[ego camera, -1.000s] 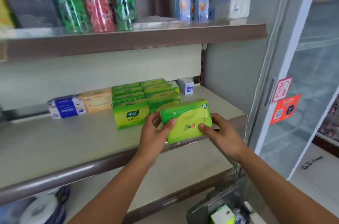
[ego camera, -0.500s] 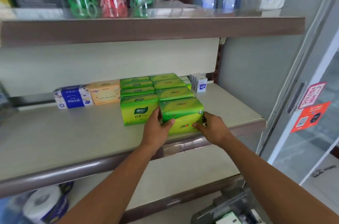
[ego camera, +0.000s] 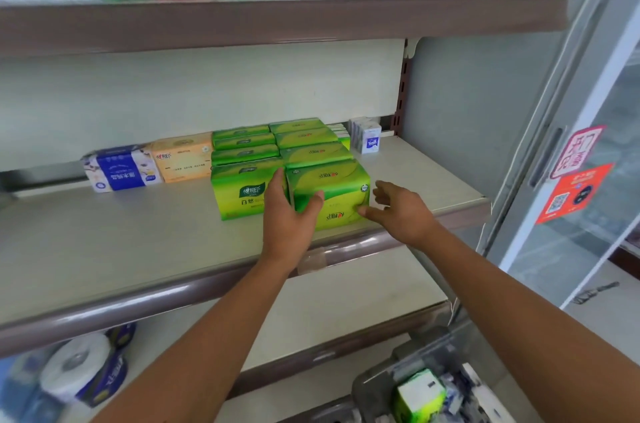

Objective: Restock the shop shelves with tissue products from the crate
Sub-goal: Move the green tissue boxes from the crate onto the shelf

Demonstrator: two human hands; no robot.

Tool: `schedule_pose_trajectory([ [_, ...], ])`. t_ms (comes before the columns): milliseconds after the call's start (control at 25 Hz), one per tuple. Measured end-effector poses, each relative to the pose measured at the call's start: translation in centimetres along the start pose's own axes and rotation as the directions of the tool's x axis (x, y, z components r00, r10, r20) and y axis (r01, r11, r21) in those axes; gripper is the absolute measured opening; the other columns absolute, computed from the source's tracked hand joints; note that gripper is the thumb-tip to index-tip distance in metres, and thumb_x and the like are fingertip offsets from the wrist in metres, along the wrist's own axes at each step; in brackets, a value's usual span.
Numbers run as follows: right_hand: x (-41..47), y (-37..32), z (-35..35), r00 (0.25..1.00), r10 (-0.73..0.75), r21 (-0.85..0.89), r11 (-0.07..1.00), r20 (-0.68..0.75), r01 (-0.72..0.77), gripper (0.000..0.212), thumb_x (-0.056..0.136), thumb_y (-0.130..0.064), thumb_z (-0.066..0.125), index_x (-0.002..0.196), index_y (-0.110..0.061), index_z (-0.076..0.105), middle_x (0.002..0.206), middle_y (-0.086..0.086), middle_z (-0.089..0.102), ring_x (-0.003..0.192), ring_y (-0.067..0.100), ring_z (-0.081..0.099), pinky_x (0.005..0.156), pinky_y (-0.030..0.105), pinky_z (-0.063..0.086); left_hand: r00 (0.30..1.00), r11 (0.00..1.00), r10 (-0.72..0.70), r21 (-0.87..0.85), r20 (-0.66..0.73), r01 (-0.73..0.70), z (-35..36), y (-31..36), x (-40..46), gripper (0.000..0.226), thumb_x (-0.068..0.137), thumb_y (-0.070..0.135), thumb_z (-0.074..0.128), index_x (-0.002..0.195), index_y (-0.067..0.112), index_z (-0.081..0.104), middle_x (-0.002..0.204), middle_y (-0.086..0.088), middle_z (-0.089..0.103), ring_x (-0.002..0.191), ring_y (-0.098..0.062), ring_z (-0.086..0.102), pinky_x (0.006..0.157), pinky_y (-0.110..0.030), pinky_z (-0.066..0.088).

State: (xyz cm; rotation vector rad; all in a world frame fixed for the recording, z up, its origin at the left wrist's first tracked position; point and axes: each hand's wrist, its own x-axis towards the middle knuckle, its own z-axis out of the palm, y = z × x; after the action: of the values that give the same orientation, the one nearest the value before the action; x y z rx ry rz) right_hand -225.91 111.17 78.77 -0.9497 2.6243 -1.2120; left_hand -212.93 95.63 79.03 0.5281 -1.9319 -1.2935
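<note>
A green tissue pack point(ego camera: 337, 190) stands on the middle shelf point(ego camera: 138, 242) at the front of the right green row. My left hand point(ego camera: 287, 218) holds its left end, thumb across the front face and fingers slipped between it and the neighbouring green pack point(ego camera: 239, 194). My right hand point(ego camera: 403, 211) hovers at the pack's right end with fingers spread, one fingertip touching the lower right corner. The grey crate point(ego camera: 377, 384) sits at the bottom right, with another green pack point(ego camera: 417, 395) inside.
Behind stand more green packs point(ego camera: 304, 142), an orange pack point(ego camera: 183, 159), a blue pack point(ego camera: 121, 170) and small white packs point(ego camera: 369, 140). The upper shelf point(ego camera: 277, 24) overhangs. Toilet rolls point(ego camera: 79, 367) lie on the lower shelf. A glass fridge door point(ego camera: 571, 145) stands to the right.
The green pack went from being held above the shelf edge to standing on the shelf in the row. My right hand has let go and opened; the left still holds the pack.
</note>
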Motion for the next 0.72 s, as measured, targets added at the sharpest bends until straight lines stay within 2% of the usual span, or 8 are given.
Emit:
schedule_pose_trajectory([
  [120, -1.9, -0.4, -2.0, 0.994, -0.009, 0.098, 0.995, -0.11, 0.02, 0.075, 0.08, -0.035, 0.076, 0.142, -0.011, 0.043, 0.131, 0.006, 0.06, 0.113, 0.016, 0.06, 0.098, 0.027, 0.045, 0.987, 0.99, 0.14, 0.028, -0.077, -0.139, 0.7, 1.5, -0.9, 0.07, 0.084, 0.033, 0.072, 0.143, 0.019, 0.037, 0.142, 0.004, 0.043, 0.129, -0.007, 0.041, 0.107, -0.022, 0.033],
  [240, -5.1, -0.1, -4.2, 0.981, -0.022, 0.17, 0.984, -0.192, 0.056, 0.066, 0.081, -0.035, 0.075, 0.138, -0.015, 0.047, 0.121, -0.002, 0.062, 0.105, 0.009, 0.06, 0.091, 0.02, 0.047, 0.967, 0.963, 0.249, -0.098, -0.045, -0.252, 2.4, 3.5, -2.9, 0.052, 0.085, 0.024, 0.072, 0.13, 0.021, 0.047, 0.124, -0.001, 0.056, 0.117, -0.008, 0.052, 0.101, -0.02, 0.041],
  [360, -9.5, 1.9, -6.1, 0.966, -0.005, 0.16, 0.986, -0.258, 0.047, 0.059, 0.083, -0.038, 0.071, 0.135, -0.02, 0.049, 0.114, -0.008, 0.063, 0.1, 0.001, 0.061, 0.085, 0.01, 0.047, 0.958, 0.945, 0.258, -0.237, 0.124, -0.224, 5.2, 4.7, -6.4, 0.038, 0.085, 0.015, 0.07, 0.115, 0.027, 0.05, 0.104, 0.0, 0.06, 0.096, -0.01, 0.06, 0.083, -0.018, 0.05],
  [440, -12.4, 4.0, -7.0, 0.956, 0.031, 0.117, 0.993, -0.291, 0.003, 0.055, 0.084, -0.038, 0.071, 0.132, -0.02, 0.051, 0.11, -0.006, 0.065, 0.095, 0.003, 0.063, 0.085, 0.013, 0.049, 0.932, 0.952, 0.239, -0.256, 0.273, -0.169, 7.7, 4.7, -8.7, 0.033, 0.086, 0.01, 0.068, 0.113, 0.022, 0.052, 0.098, -0.002, 0.061, 0.086, -0.002, 0.059, 0.073, -0.013, 0.047],
  [560, -16.6, 7.2, -8.3, 0.93, 0.139, 0.095, 0.989, -0.339, -0.114, 0.051, 0.083, -0.035, 0.073, 0.128, -0.019, 0.054, 0.105, -0.003, 0.066, 0.088, 0.009, 0.064, 0.08, 0.011, 0.048, 0.877, 0.96, 0.223, -0.255, 0.426, -0.12, 11.1, 4.0, -11.9, 0.028, 0.087, 0.011, 0.068, 0.111, 0.018, 0.054, 0.094, -0.003, 0.063, 0.079, 0.006, 0.057, 0.071, -0.008, 0.044],
  [720, -22.9, 12.7, -8.4, 0.866, 0.349, 0.121, 0.937, -0.358, -0.327, 0.051, 0.085, -0.041, 0.07, 0.129, -0.023, 0.053, 0.103, -0.009, 0.064, 0.089, 0.007, 0.064, 0.08, 0.018, 0.049, 0.738, 0.988, 0.147, -0.137, 0.659, -0.074, 15.5, 0.8, -16.8, 0.023, 0.087, 0.018, 0.069, 0.108, 0.019, 0.059, 0.091, 0.002, 0.067, 0.081, -0.004, 0.062, 0.075, -0.011, 0.046],
])
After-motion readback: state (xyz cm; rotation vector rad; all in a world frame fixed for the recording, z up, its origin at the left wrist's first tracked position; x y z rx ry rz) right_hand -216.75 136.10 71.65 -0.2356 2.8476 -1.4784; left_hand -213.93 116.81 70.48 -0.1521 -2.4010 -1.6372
